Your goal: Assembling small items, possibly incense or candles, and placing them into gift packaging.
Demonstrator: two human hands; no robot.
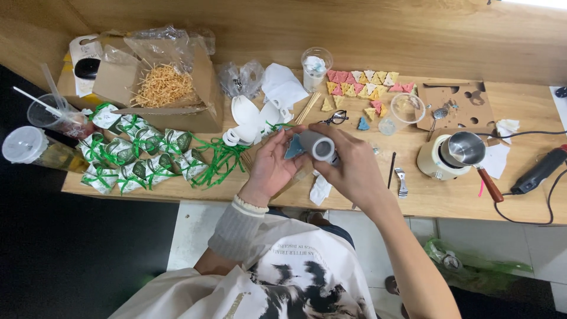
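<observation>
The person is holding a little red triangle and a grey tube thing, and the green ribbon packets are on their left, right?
Almost. In the head view the small triangle in the left hand is blue, not red. The right hand does hold the grey tube, and the green-ribboned packets lie to the left.

Bare wooden table top (449, 198) lies open along the near edge, right of the hands. To the left, green-ribboned wrapped packets (139, 159) crowd the surface. Behind, a brown cardboard box of straw (171, 88) and white moulds (251, 118) block passage.
</observation>
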